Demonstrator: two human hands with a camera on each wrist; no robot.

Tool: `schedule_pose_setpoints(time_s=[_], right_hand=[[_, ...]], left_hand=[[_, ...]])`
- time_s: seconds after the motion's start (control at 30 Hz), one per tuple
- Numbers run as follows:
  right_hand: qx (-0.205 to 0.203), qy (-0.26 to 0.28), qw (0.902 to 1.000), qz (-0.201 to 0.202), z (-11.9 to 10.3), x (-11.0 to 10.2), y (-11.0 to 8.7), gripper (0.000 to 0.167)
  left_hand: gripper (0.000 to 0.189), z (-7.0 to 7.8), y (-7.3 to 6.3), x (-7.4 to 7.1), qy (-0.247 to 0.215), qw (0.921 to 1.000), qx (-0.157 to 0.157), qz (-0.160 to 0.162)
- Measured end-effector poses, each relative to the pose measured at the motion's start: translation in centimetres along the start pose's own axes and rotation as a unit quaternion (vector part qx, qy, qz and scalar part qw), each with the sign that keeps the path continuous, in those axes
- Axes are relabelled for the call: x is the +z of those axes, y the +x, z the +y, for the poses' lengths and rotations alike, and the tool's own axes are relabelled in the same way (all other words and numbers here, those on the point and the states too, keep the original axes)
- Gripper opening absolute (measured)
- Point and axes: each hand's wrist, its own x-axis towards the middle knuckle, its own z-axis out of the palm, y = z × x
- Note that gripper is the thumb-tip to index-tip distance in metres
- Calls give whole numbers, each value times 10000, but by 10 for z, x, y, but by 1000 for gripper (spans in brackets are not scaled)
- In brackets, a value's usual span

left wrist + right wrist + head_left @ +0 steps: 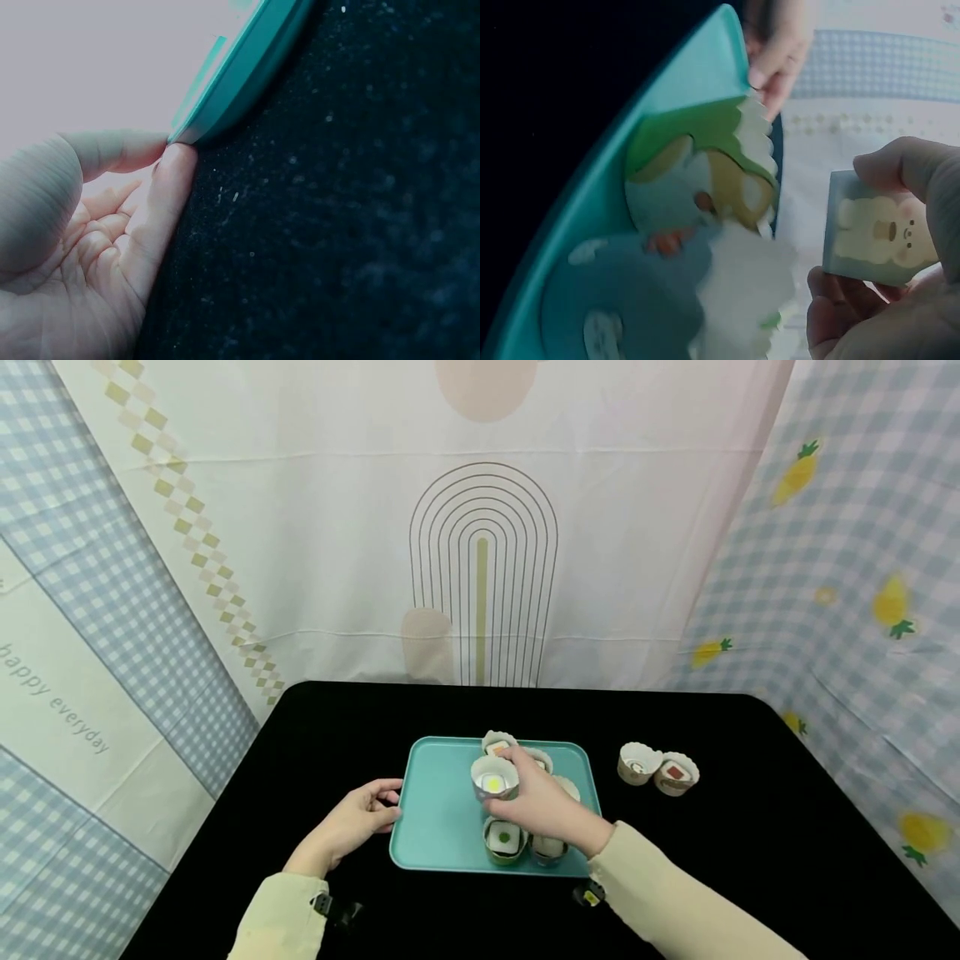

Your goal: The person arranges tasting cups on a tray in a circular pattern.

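Observation:
My right hand [543, 802] holds a scalloped paper baking cup [495, 767] above the middle of the turquoise tray [435, 810]. Inside that cup is a white piece with a yellow dot. In the right wrist view, thumb and fingers grip the cup [874, 232], whose side bears a cartoon bear. At the tray's left edge, my left hand [348, 825] pinches the rim [236, 82] between thumb and finger. Several more filled cups stand on the tray's right half, among them one with a green-dotted white piece [504, 839]; my right hand and forearm partly cover others.
Right of the tray, two more paper cups stand side by side on the black table: one cup [636, 766] and another [677, 775] with a red-marked white piece. A patterned cloth [337, 552] hangs behind the table, with checked cloth at both sides.

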Motion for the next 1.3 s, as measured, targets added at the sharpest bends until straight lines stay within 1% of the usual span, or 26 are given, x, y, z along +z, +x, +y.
schedule_pose_setpoints(time_s=[0.07, 0.23, 0.37, 0.53, 0.63, 0.87, 1.1, 1.3], right_hand=[[-20, -141, 9999, -79, -2, 6, 1, 72], [-41, -415, 9989, -206, -4, 14, 5, 69], [-25, -415, 9983, -415, -4, 17, 7, 69], [57, -364, 9977, -570, -4, 22, 10, 70], [66, -457, 9972, -593, -3, 24, 12, 69], [-20, -1028, 9937, -439, -5, 27, 16, 61], [47, -1333, 9898, -496, -7, 29, 18, 56], [-85, -1268, 9898, -650, -7, 25, 18, 69]], left_hand=[[49, 0, 0, 1, 16, 10000, 5, 7], [49, 2, 1, 2, 6, 10000, 27, 4], [49, 2, 0, 2, 13, 10000, 16, 16], [49, 1, 1, 2, 58, 9999, 25, 79], [49, 0, 1, 1, 86, 9999, 34, 105], [49, -1, 0, 0, 55, 9999, 15, 95], [50, -1, 0, 0, 52, 9999, 9, 91], [50, -1, 1, 0, 87, 9999, 19, 93]])
